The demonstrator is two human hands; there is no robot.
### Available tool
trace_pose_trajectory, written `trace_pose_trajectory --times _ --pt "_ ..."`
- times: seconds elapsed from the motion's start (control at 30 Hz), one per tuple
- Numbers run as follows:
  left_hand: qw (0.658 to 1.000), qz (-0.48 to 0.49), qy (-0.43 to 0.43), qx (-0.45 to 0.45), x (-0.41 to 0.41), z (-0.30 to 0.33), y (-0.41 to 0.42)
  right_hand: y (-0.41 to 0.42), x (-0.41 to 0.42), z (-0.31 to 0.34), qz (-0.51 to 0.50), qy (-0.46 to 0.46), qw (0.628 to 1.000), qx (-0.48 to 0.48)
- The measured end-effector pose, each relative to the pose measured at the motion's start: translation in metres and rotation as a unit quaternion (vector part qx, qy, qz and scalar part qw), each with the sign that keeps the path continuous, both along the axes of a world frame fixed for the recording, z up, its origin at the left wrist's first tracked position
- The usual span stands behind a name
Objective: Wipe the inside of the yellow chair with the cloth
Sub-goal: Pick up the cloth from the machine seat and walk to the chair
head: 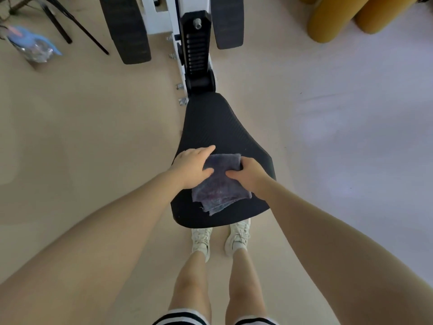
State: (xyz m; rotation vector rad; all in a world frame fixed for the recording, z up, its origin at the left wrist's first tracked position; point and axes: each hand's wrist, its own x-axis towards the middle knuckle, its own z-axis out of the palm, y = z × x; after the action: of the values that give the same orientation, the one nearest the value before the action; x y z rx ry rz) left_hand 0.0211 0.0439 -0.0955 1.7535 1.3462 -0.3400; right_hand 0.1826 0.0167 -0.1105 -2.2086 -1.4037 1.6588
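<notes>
A grey-purple cloth (220, 184) lies folded on the black seat (215, 127) of an exercise machine, right below me. My left hand (193, 166) rests on the cloth's left part with the fingers spread over its top edge. My right hand (248, 173) grips the cloth's right side with curled fingers. The yellow chair (346, 17) shows only as rounded mustard-yellow shapes at the far top right, well away from both hands.
The machine's black and white frame (196, 48) and two black footplates (131, 29) stand ahead of the seat. A black stand's legs (70, 22) and a blue plastic bag (32, 45) sit at the top left. My white shoes (220, 240) stand just behind the seat.
</notes>
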Motion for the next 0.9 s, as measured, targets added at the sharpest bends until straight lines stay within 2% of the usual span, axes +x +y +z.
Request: trace_pose_trajectory --times 0.07,0.13,0.27,0.37,0.5,0.63,0.77,0.9 --pt "0.996 0.037 -0.033 -0.068 0.004 0.017 0.003 0.003 0.007 0.023 0.010 0.033 0.999 0.019" --pt "0.987 0.075 -0.077 -0.123 0.013 0.042 0.004 0.005 0.021 0.056 0.032 0.006 0.997 0.071" --pt "0.960 0.146 -0.192 -0.145 0.046 0.111 0.007 -0.001 0.060 0.144 -0.024 -0.027 0.987 0.157" --pt "0.945 0.143 -0.248 -0.156 0.087 0.166 0.020 -0.003 0.098 0.206 -0.075 -0.051 0.980 0.179" --pt "0.946 0.083 -0.279 -0.139 0.165 0.228 0.030 -0.006 0.156 0.272 -0.069 -0.133 0.957 0.247" --pt "0.952 0.014 -0.284 -0.112 0.257 0.268 0.034 -0.024 0.230 0.305 -0.039 -0.212 0.934 0.284" --pt "0.951 -0.033 -0.293 -0.098 0.355 0.279 0.033 -0.034 0.327 0.308 -0.122 -0.197 0.926 0.297" --pt "0.967 -0.096 -0.231 -0.044 0.444 0.271 0.040 -0.019 0.419 0.303 -0.200 -0.095 0.951 0.214"
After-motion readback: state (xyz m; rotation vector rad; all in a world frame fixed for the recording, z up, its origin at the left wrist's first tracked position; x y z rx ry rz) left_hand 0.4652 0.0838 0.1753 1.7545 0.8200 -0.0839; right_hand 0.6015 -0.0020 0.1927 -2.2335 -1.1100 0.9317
